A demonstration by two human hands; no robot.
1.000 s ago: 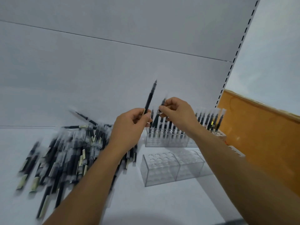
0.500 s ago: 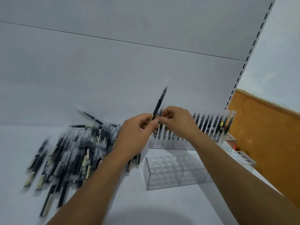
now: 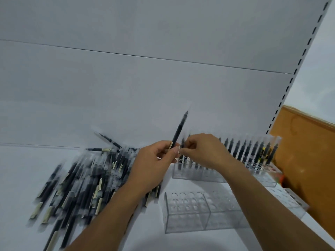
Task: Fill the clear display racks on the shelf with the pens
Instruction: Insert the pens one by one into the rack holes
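My left hand (image 3: 155, 163) grips a black pen (image 3: 178, 132) that points up and to the right. Close beside it, my right hand (image 3: 203, 151) pinches another black pen (image 3: 182, 145) above the left end of the far clear rack (image 3: 199, 175), whose back row holds several upright pens (image 3: 253, 151). A second clear rack (image 3: 195, 212) with bare holes stands nearer to me. A big loose pile of black pens (image 3: 87, 180) lies on the white shelf (image 3: 16, 178) to the left.
The shelf's white back panel (image 3: 145, 78) rises behind everything. An orange board (image 3: 304, 153) closes off the right side. More clear racks (image 3: 288, 198) sit along the right edge, next to a slotted upright (image 3: 297, 69).
My two hands have come closer together, and the right hand has lowered its pen toward the far rack. The camera has shifted slightly, so the racks sit more to the right.
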